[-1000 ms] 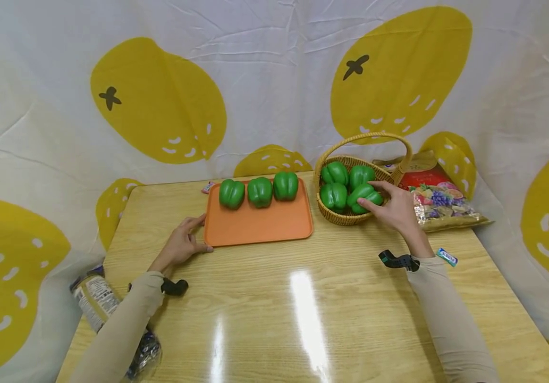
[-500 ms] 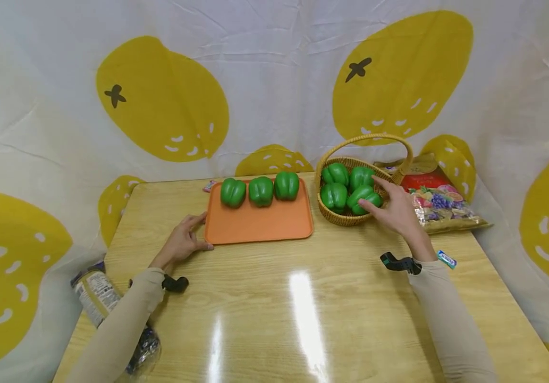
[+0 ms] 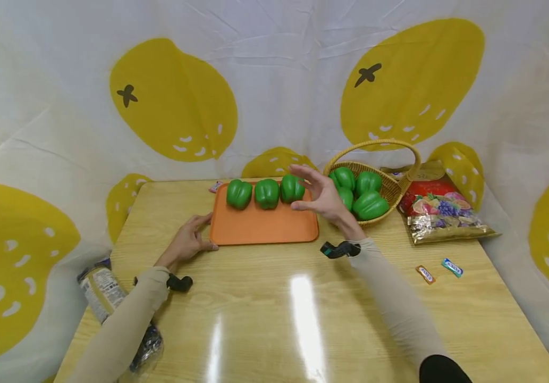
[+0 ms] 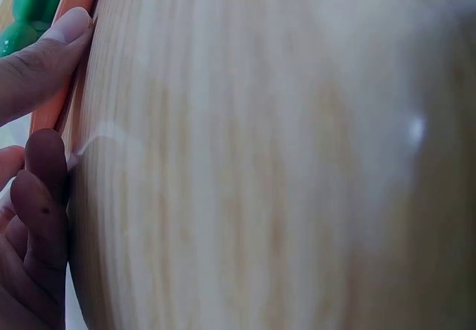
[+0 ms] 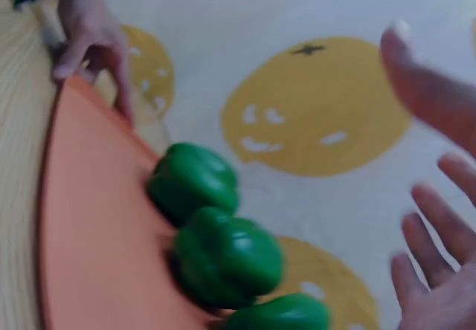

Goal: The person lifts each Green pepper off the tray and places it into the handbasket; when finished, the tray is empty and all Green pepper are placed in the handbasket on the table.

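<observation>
Head view: My left hand [image 3: 189, 239] rests against the left end of the orange tray [image 3: 264, 229] on the wooden desk [image 3: 255, 303], thumb at the near corner and a finger on the side edge. My right hand [image 3: 324, 197], thumb and fingers spread around nothing, hovers over the tray's right end, near the last of three green peppers [image 3: 267, 193] lined up along the far side. Just right of the tray stands a wicker basket [image 3: 390, 187], its handle arching over four more peppers [image 3: 371, 205]; a red-and-gold bag [image 3: 439, 205] lies beside it. Nearer me are an orange-brown sweet [image 3: 425, 274] and a blue-green sweet [image 3: 452, 267]. A packet [image 3: 104, 290] lies partly behind my left sleeve [image 3: 131, 303], and a lemon-print cloth [image 3: 279, 80] hangs behind the desk.

Left wrist view: My thumb touches the tray's rim, with pepper green showing beyond it at upper left. The other fingers bend lower down, cut by the frame; I cannot tell what they touch.

Right wrist view, blurred: My right hand's digits stand apart, holding nothing and clear of the peppers. At the tray's far end, my left thumb and a finger straddle a corner.
</observation>
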`<state>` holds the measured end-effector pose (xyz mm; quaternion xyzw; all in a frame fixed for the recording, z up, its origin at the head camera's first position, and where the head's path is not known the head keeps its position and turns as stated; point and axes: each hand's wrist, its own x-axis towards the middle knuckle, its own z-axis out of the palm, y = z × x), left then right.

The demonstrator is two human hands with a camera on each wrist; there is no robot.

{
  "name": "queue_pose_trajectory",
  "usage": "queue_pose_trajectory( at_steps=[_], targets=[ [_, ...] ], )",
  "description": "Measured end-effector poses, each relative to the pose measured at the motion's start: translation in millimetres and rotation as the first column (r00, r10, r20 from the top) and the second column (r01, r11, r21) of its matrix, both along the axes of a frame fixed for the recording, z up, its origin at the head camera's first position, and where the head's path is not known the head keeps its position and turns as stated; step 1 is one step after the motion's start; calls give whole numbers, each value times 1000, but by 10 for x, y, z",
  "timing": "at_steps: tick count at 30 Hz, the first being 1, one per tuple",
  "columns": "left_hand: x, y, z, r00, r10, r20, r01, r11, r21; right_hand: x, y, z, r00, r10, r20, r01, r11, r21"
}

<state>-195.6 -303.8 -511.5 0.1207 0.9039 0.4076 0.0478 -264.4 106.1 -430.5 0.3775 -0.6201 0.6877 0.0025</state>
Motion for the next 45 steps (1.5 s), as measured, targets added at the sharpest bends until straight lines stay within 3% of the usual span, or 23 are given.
queue_pose_trajectory(
  at_steps=[2,3,5,7,9,11,13,19,24,27,31,33,35,39,41,45],
  targets=[
    [-1,37,-9,1000,-12,-6,12,1000,4,-61,-136,-155,993,-118,-29,120,986,112],
    [-6,53,-18,1000,-18,-13,18,1000,6,-87,-181,-225,981,-190,-43,195,965,177],
    [-13,83,-28,999,-27,-21,27,1000,10,-141,-231,-351,946,-315,-75,323,901,289],
    [-16,106,-32,999,-32,-23,32,999,14,-186,-238,-456,901,-422,-102,426,815,394],
    [-20,121,-38,999,-30,-19,30,999,13,-228,-220,-539,869,-482,-108,471,744,473],
    [-17,135,-34,999,-30,-12,30,999,16,-258,-194,-606,853,-511,-106,480,690,542],
    [-15,145,-31,1000,-30,-8,30,999,19,-283,-169,-655,843,-528,-100,480,657,582],
    [-12,155,-52,1000,-26,-8,26,1000,13,-286,-147,-702,815,-566,-122,526,635,566],
    [18,129,-74,999,-24,-22,25,999,27,-109,-162,-568,818,-549,-171,549,657,517],
    [42,99,-77,999,-17,-32,18,999,35,69,-141,-385,869,-475,-138,485,764,425],
    [59,61,-70,999,-15,-37,16,999,33,306,19,-60,954,-297,-49,301,932,202],
    [60,50,-68,999,-16,-32,18,999,39,398,162,102,971,-233,-46,237,965,110],
    [75,62,-27,999,-15,-28,16,999,39,477,329,269,975,-210,-66,213,976,41],
    [56,40,-21,1000,-18,-24,18,1000,18,545,730,504,960,-269,-80,267,963,-30],
    [32,10,-45,999,-20,-25,20,1000,-2,532,944,552,950,-306,-62,302,952,-55],
    [24,-5,-33,1000,-23,-20,23,1000,-6,437,1353,476,930,-368,-21,365,927,-89]
  ],
)
